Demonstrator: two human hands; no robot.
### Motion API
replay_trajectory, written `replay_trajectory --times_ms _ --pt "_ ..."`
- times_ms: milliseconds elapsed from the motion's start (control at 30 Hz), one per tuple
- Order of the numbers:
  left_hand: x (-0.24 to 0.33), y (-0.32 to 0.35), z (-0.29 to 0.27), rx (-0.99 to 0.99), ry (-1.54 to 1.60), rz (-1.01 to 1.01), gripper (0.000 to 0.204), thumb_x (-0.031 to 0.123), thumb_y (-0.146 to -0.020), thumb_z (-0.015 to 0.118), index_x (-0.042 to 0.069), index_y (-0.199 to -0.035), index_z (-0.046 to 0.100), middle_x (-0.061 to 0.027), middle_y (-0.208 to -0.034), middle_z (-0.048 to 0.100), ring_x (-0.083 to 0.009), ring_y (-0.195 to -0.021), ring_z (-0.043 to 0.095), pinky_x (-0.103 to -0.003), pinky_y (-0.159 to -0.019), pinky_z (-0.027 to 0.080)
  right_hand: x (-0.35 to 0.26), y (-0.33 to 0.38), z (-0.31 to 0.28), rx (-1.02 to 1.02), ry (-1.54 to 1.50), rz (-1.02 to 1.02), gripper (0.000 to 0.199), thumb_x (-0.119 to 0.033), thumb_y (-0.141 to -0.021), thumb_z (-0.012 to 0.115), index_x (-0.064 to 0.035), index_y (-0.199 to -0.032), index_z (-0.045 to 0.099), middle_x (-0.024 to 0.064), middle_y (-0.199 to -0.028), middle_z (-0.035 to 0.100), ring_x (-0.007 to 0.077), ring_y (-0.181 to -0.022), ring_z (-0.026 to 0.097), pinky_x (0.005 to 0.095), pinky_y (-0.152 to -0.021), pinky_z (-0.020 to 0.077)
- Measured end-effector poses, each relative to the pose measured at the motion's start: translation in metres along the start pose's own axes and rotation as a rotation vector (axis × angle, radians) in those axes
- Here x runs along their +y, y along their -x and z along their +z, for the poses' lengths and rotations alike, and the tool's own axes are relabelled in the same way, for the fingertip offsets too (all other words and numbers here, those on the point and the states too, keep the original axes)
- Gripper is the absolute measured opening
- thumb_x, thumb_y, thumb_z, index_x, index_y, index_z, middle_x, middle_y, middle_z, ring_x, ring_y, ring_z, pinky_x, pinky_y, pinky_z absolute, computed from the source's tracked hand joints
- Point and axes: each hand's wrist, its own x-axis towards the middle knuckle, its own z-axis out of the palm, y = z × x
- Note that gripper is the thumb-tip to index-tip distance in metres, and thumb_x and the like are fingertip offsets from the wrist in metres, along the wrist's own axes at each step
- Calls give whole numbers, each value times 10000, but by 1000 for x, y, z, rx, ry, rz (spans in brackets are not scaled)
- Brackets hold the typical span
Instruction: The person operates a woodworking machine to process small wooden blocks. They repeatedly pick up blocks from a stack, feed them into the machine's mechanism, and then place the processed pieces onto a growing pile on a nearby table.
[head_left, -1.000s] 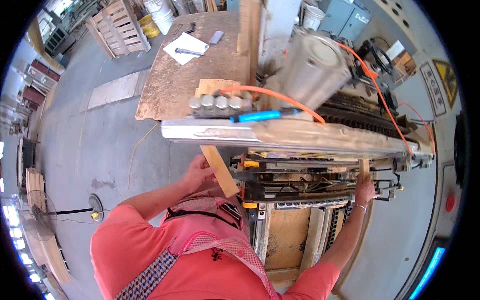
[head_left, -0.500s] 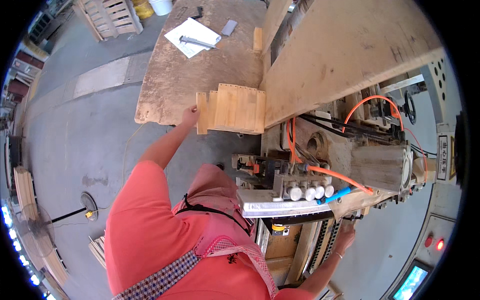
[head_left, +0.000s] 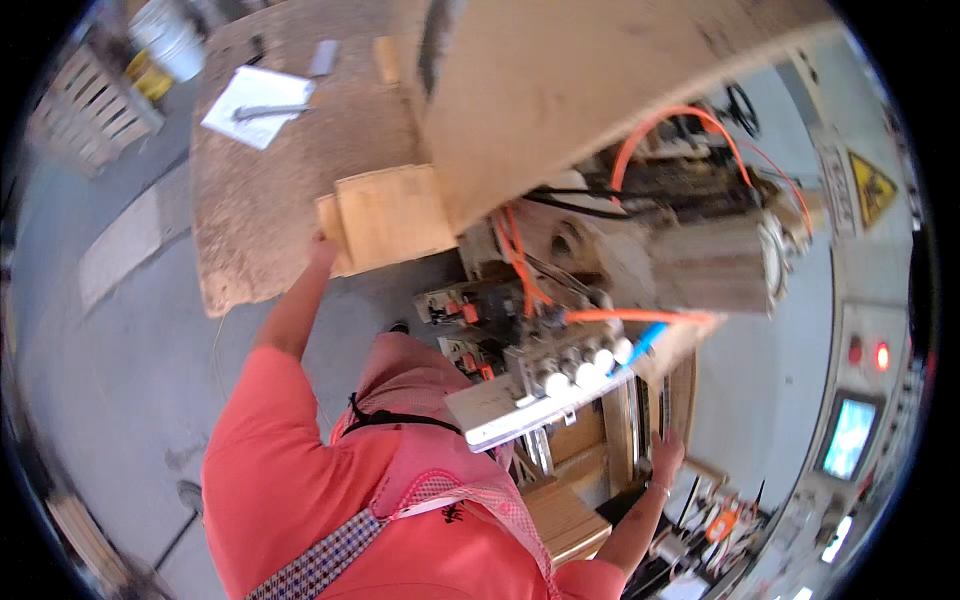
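My left hand (head_left: pixel 322 250) reaches up to a small stack of light wooden boards (head_left: pixel 392 215) on the near edge of a chipboard table (head_left: pixel 260 220). Its fingers grip the stack's left board. My right hand (head_left: pixel 665 455) is low on the right, fingers spread against the frame of a woodworking machine (head_left: pixel 560 375), holding nothing. A coral sleeve covers each upper arm.
A big chipboard panel (head_left: pixel 600 90) fills the top. Beneath it are orange hoses (head_left: pixel 640 170) and a grey cylinder (head_left: pixel 710 265). A paper sheet with a tool (head_left: pixel 258 105) lies on the table. A control screen (head_left: pixel 848 435), red lights (head_left: pixel 868 352) and a yellow warning sign (head_left: pixel 872 185) are at right.
My view has swung left and up. My left hand moved from a plank at the machine to the board stack on the table. My right hand stays at the machine frame.
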Motion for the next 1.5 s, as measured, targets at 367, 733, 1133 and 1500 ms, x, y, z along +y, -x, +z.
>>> replay_trajectory --times_ms 367,733,1133,1500 --pt "-13 -11 14 -306 495 -159 354 252 -868 381 29 -1011 616 -114 -947 653 -310 -895 620 -410 -799 494 -3 20 3 103 -131 -1 287 -271 -733 661 -50 -912 629 150 -897 642 345 -861 604 414 -717 475" --pt "-8 65 -13 -70 505 -130 280 190 -862 480 9 -1047 587 -92 -1011 621 -205 -900 599 -307 -749 470 -40 -107 -28 83 -205 -165 291 -228 -738 688 -36 -951 638 145 -924 638 334 -874 607 422 -746 484" --pt "207 483 63 -631 -26 523 213 84 -870 525 29 -1069 578 -85 -1052 620 -211 -960 588 -285 -802 450 -61 -278 -29 358 -338 -343 425 -269 -665 740 -24 -988 611 163 -991 598 331 -981 549 419 -849 448" --pt "215 513 136 -765 -307 1204 382 63 -830 508 8 -1205 460 -209 -1105 566 -401 -970 544 -451 -830 447 -77 -318 -18 99 -242 -338 384 -303 -650 738 -34 -901 630 165 -920 638 322 -887 619 400 -785 507"
